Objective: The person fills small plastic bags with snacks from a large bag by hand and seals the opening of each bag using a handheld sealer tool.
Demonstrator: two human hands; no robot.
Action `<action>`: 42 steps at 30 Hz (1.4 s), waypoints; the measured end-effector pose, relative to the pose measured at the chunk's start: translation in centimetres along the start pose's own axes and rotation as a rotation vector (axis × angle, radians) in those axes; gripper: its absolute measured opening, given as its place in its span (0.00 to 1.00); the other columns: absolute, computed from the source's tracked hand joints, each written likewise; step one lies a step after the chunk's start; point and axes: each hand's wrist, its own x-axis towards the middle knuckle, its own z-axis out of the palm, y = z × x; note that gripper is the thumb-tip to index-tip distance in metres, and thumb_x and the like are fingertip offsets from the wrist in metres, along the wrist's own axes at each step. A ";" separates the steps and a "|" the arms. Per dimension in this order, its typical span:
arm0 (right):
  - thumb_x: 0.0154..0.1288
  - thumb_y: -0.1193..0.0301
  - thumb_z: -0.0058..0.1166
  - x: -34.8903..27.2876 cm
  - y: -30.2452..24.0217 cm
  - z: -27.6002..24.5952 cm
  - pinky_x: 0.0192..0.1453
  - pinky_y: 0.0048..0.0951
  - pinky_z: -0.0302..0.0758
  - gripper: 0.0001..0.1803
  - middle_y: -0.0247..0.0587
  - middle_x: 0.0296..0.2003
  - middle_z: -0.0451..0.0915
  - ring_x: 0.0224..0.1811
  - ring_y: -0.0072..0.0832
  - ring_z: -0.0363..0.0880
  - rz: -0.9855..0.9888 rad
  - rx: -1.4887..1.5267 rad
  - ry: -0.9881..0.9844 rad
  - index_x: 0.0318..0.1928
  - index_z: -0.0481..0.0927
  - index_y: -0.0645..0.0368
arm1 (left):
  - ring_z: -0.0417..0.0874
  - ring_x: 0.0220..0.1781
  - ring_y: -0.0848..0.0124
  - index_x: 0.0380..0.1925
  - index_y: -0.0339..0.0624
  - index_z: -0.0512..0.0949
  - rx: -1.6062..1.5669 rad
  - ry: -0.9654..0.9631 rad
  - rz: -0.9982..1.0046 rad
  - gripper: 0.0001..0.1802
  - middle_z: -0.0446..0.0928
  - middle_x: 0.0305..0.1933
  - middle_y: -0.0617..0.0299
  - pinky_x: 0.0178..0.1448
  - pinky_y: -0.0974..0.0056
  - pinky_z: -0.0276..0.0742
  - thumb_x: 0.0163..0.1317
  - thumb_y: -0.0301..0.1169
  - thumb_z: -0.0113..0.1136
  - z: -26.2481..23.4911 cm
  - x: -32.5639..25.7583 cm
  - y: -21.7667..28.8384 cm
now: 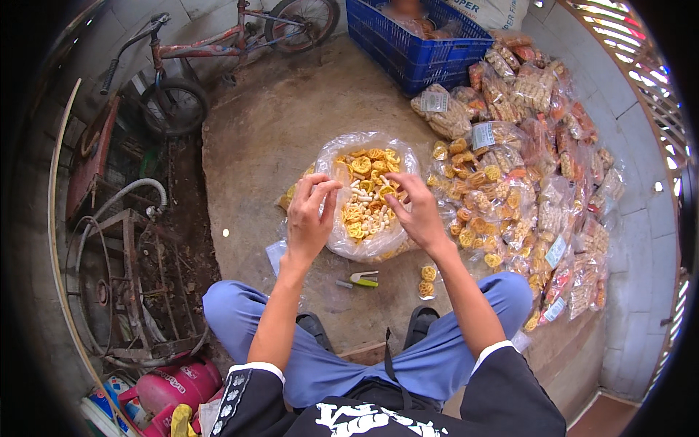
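A large clear plastic bag point(362, 251) stands open on the ground in front of me. Inside are yellow ring-shaped snacks point(362, 164) and pale, finger-shaped snacks point(371, 218). At the bag's left rim, my left hand point(312, 217) has its fingers curled in on the plastic; the exact grip is partly hidden. Over the right side of the bag, my right hand point(418, 215) holds its thumb and forefinger apart above the snacks. Nearer my feet lie a green-and-white tool point(364, 278), its kind unclear, and a small narrow packet of yellow snacks point(427, 282).
Many filled snack packets point(520, 156) are heaped along the right wall. A blue plastic crate point(415, 51) is behind them at the back. To the left are a bicycle point(211, 51), a rusty metal frame point(138, 284) and a pink gas cylinder point(178, 382).
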 end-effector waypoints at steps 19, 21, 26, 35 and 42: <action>0.56 0.75 0.49 -1.0 6.3 4.4 0.38 0.41 0.73 0.05 0.50 0.32 0.78 0.36 0.44 0.78 0.020 -0.288 -0.233 0.30 0.77 0.62 | 0.77 0.40 0.59 0.33 0.42 0.76 -0.036 -0.170 0.016 0.08 0.72 0.39 0.58 0.42 0.58 0.73 0.51 0.20 0.58 0.4 -0.5 1.1; 0.56 0.75 0.53 0.4 4.1 2.2 0.38 0.38 0.73 0.04 0.48 0.32 0.78 0.35 0.42 0.78 -0.050 -0.185 -0.022 0.33 0.78 0.61 | 0.77 0.40 0.59 0.33 0.42 0.76 -0.035 -0.174 0.024 0.08 0.72 0.39 0.59 0.42 0.58 0.73 0.52 0.21 0.58 0.3 -0.4 1.2; 0.52 0.76 0.60 0.2 -1.7 -2.4 0.37 0.30 0.73 0.09 0.41 0.32 0.79 0.33 0.33 0.77 -0.050 -0.065 0.256 0.36 0.78 0.59 | 0.77 0.39 0.60 0.33 0.42 0.77 -0.024 -0.201 0.023 0.08 0.72 0.39 0.58 0.40 0.60 0.73 0.52 0.19 0.58 0.4 -0.3 1.3; 0.49 0.76 0.60 -1.3 -2.9 -1.8 0.38 0.32 0.74 0.09 0.37 0.31 0.79 0.35 0.34 0.77 -0.314 -0.201 0.090 0.34 0.81 0.57 | 0.78 0.38 0.61 0.34 0.41 0.77 -0.072 -0.263 0.112 0.09 0.73 0.40 0.58 0.37 0.61 0.73 0.51 0.18 0.60 0.5 -0.8 1.6; 0.53 0.77 0.59 -0.7 -2.0 -1.3 0.37 0.29 0.74 0.11 0.42 0.33 0.81 0.34 0.32 0.77 -0.234 -0.001 0.062 0.39 0.81 0.59 | 0.78 0.40 0.61 0.34 0.40 0.77 -0.113 -0.223 0.077 0.09 0.73 0.42 0.57 0.41 0.63 0.74 0.52 0.18 0.58 0.0 -1.0 1.9</action>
